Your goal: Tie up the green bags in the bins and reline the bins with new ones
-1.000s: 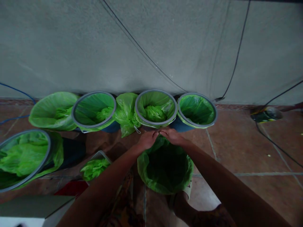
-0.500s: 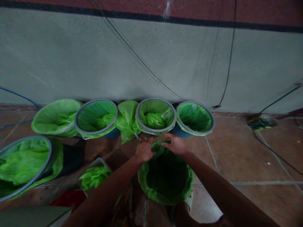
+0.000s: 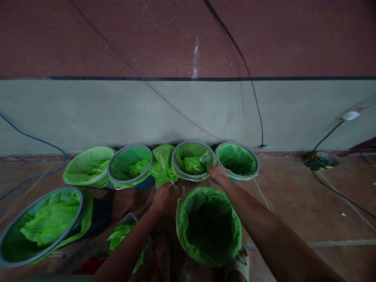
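My left hand (image 3: 163, 194), fingers curled, is just below a knotted green plastic bag (image 3: 163, 158) and its thin white drawstring (image 3: 174, 185). What it holds, if anything, I cannot make out. My right hand (image 3: 217, 172) is closed at the lower right rim of a lined trash bin (image 3: 192, 176), which has crumpled green plastic inside. Close to that hand on the right stands another lined bin (image 3: 253, 172). Between my forearms, near my feet, a bin with a green liner (image 3: 209, 256) folded over its edge stands with its mouth toward me; its inside is dark.
Two more lined bins (image 3: 85, 180) (image 3: 131, 182) line the wall on the left. A tilted lined bin (image 3: 79, 199) lies at lower left. A clear container (image 3: 132, 216) of green plastic is by my left forearm. Cables (image 3: 342, 199) cross the tiled floor at right.
Both hands have left the liner edge of the near bin. My left hand moved left toward the knotted bag, my right to the bin's rim. The view tilted up, showing more wall.
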The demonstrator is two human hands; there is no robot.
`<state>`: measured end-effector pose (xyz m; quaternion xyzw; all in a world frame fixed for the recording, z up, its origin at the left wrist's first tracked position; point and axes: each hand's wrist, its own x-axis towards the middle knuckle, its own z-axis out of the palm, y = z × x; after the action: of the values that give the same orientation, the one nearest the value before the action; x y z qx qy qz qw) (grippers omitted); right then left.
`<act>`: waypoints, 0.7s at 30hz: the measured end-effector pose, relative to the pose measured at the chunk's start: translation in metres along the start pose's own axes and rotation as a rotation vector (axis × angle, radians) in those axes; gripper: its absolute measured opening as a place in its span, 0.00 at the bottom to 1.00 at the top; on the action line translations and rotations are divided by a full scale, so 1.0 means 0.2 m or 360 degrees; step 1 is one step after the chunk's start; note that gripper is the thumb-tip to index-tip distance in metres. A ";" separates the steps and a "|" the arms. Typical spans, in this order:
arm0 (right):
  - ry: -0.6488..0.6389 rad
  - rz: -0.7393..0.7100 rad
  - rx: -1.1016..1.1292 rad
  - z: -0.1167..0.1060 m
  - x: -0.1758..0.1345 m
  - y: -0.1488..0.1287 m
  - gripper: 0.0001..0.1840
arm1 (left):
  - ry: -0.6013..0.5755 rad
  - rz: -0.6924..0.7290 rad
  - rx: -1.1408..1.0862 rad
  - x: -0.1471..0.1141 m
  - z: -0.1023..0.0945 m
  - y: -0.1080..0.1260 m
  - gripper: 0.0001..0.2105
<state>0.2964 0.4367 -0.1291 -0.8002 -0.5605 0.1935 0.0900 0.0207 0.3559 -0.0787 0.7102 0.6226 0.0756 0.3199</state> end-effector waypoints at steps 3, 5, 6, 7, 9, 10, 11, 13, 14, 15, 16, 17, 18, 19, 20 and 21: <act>0.0022 0.0148 -0.0032 -0.08 -0.04 -0.07 0.19 | 0.0083 -0.0018 -0.0060 -0.01 -0.04 -0.01 0.12; 0.0028 0.0174 -0.0015 -0.15 -0.08 -0.10 0.22 | 0.0176 -0.0016 -0.0164 -0.01 -0.06 -0.03 0.14; 0.0023 0.0172 -0.0002 -0.19 -0.11 -0.11 0.23 | 0.0218 -0.0022 -0.0259 -0.01 -0.07 -0.04 0.15; 0.0014 0.0158 0.0010 -0.24 -0.16 -0.09 0.23 | 0.0267 -0.0051 -0.0392 -0.01 -0.08 -0.05 0.15; -0.0028 0.0110 0.0032 -0.32 -0.28 -0.02 0.23 | 0.0348 -0.0177 -0.0757 -0.02 -0.10 -0.07 0.19; -0.0066 0.0064 0.0052 -0.36 -0.35 0.04 0.23 | 0.0353 -0.0257 -0.0967 -0.04 -0.11 -0.07 0.22; -0.0114 0.0013 0.0078 -0.39 -0.43 0.10 0.22 | 0.0323 -0.0338 -0.1174 -0.06 -0.11 -0.06 0.24; -0.0230 -0.0075 0.0139 -0.43 -0.61 0.26 0.19 | 0.0162 -0.0444 -0.1511 -0.10 -0.10 -0.03 0.27; -0.0286 -0.0084 0.0155 -0.43 -0.69 0.33 0.19 | 0.0044 -0.0456 -0.1618 -0.13 -0.08 -0.01 0.27; -0.0346 -0.0079 0.0157 -0.43 -0.76 0.40 0.18 | -0.0072 -0.0451 -0.1678 -0.16 -0.06 0.02 0.27; -0.0398 -0.0059 0.0143 -0.41 -0.82 0.47 0.18 | -0.0180 -0.0427 -0.1694 -0.18 -0.03 0.05 0.26; -0.0449 -0.0043 0.0121 -0.40 -0.87 0.52 0.18 | -0.0265 -0.0390 -0.1669 -0.20 0.00 0.08 0.24; -0.0494 -0.0033 0.0099 -0.38 -0.90 0.56 0.18 | -0.0328 -0.0352 -0.1611 -0.22 0.03 0.10 0.22; -0.0534 -0.0022 0.0073 -0.36 -0.92 0.59 0.18 | -0.0363 -0.0324 -0.1532 -0.23 0.06 0.12 0.20; -0.0566 -0.0003 0.0042 -0.34 -0.92 0.62 0.17 | -0.0376 -0.0310 -0.1445 -0.24 0.10 0.14 0.17; -0.0594 0.0022 0.0012 -0.33 -0.92 0.64 0.18 | -0.0376 -0.0311 -0.1360 -0.24 0.13 0.15 0.15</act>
<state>0.3784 0.2253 -0.0772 -0.7539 -0.5613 0.3412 -0.0138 0.0485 0.3011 -0.0679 0.4560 0.5588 0.2136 0.6589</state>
